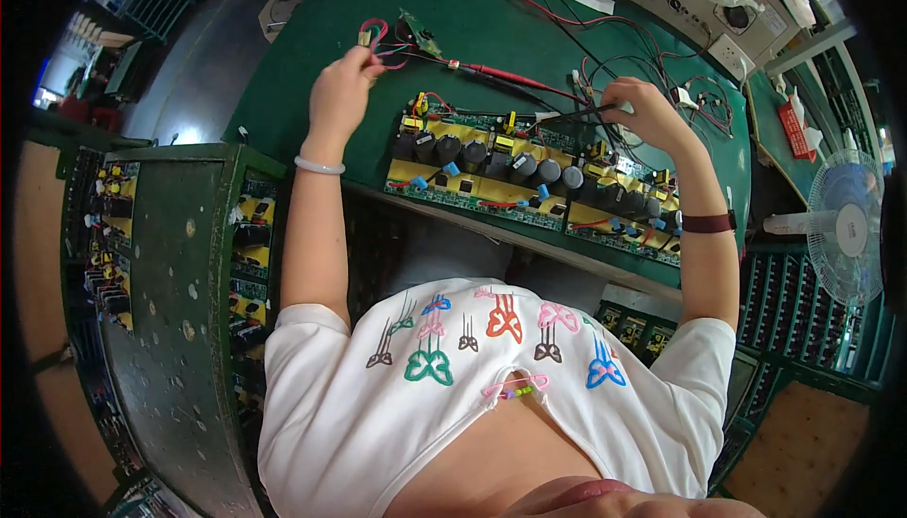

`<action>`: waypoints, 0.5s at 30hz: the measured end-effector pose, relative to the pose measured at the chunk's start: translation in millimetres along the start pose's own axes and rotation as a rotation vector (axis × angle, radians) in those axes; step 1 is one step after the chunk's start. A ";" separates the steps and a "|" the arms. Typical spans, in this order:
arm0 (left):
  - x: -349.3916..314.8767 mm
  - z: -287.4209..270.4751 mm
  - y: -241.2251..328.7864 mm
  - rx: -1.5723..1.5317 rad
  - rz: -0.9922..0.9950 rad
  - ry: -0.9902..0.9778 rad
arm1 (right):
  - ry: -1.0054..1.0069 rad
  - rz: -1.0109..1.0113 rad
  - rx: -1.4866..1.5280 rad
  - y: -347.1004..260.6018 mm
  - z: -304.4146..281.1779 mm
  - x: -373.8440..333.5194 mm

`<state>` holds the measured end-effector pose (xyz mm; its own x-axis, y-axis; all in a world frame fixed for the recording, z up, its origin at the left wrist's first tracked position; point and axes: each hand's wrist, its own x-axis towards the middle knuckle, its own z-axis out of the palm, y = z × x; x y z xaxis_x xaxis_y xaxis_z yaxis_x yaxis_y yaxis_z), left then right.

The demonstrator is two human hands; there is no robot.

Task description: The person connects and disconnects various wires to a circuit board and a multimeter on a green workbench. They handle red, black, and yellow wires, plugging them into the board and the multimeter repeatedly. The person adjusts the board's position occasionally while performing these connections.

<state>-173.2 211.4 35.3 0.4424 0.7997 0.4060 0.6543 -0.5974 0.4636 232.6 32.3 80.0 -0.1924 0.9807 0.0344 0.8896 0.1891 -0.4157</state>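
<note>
My left hand point(342, 98) is at the far left of the green bench, its fingertips pinched on a loop of pink and red wires point(376, 31) with a small pale connector. These wires run to a small green circuit board point(418, 34) standing just to the right. My right hand point(647, 110) is raised over the right part of the bench, with its fingers closed on thin black leads point(590, 114). Between the hands lies a red test probe point(510, 75). Nearer to me, long circuit boards point(477, 187) with black capacitors and yellow parts lie side by side.
A grey instrument point(680, 3) with knobs stands at the back right, beside a white socket point(727, 53) and tangled cables point(710, 107). To the right is a white fan point(847, 225). A green rack point(179, 263) holding boards stands on my left.
</note>
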 end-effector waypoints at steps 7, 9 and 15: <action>-12.8 -12.1 11.0 -0.013 0.041 0.257 | 0.003 0.029 0.103 -22.2 -9.3 -9.1; -11.9 -14.3 28.9 -0.284 0.083 0.078 | 0.056 0.083 0.243 -22.0 -3.6 -1.6; -6.3 17.3 70.0 -0.288 0.397 -0.294 | 0.294 0.034 -0.303 -39.1 36.0 22.9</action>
<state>-119.5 165.6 51.7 0.7992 0.4693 0.3756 0.2279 -0.8147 0.5332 178.5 45.6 64.3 -0.0737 0.9507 0.3012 0.9833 0.1196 -0.1369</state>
